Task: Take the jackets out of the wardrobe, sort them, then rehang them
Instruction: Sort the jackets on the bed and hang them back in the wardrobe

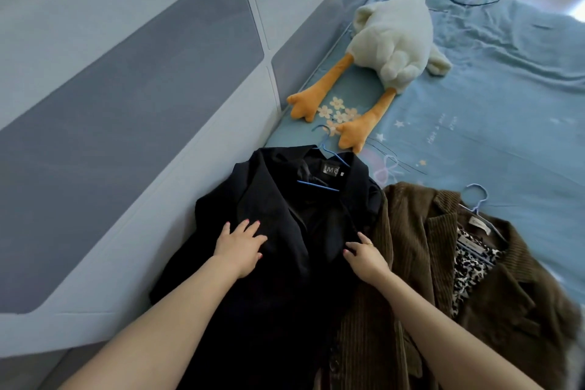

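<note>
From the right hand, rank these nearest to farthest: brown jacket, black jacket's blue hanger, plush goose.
Measured from the right hand:
1. Brown jacket, directly beside the hand on its right.
2. Blue hanger, up at the black jacket's collar.
3. Plush goose, farthest, up the bed.

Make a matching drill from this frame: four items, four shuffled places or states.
Items:
1. black jacket
2. brown corduroy jacket
3. plush goose
4. left hand

Places or states:
A. lies alone farther up the blue bedsheet, orange feet toward the jackets
B. has a leopard-print lining showing
C. lies nearest the grey headboard, on a blue hanger
D. rests flat on dark fabric, fingers spread

Pairs: 1-C, 2-B, 3-A, 4-D
</note>
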